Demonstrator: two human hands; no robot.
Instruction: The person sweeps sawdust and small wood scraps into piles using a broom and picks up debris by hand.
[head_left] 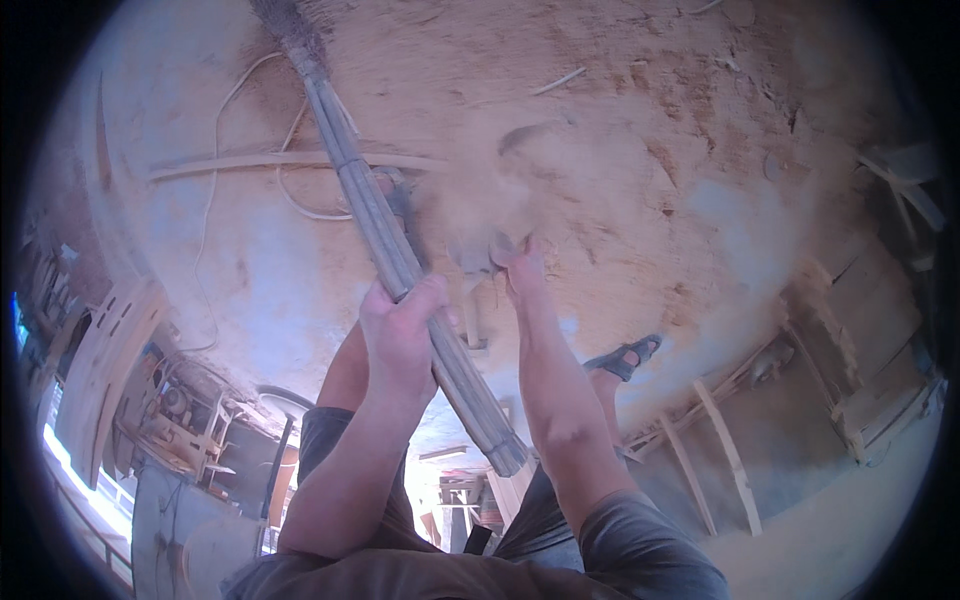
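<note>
My left hand [405, 325] is wrapped round the long grey handle of a broom [385, 235], which looks like a bundle of rods bound together. The broom slants across the view, its dark bristly end at the upper left and its butt end close to my body. To the right, my right hand [526, 268] is stretched down, its fingers closed at a small greyish rounded thing [500, 250]. Blur and a haze of dust hide what kind of thing it is. My sandalled right foot [628, 358] stands on the dusty floor; the other foot is partly behind the broom.
A long thin wooden strip [235, 164] lies across the floor under the broom, near a pale looping cable [212, 190]. Wooden boards [118, 365] and machinery [180, 405] stand at the left. Timber pieces [728, 455] and frames line the right side. Sawdust covers the floor [620, 150].
</note>
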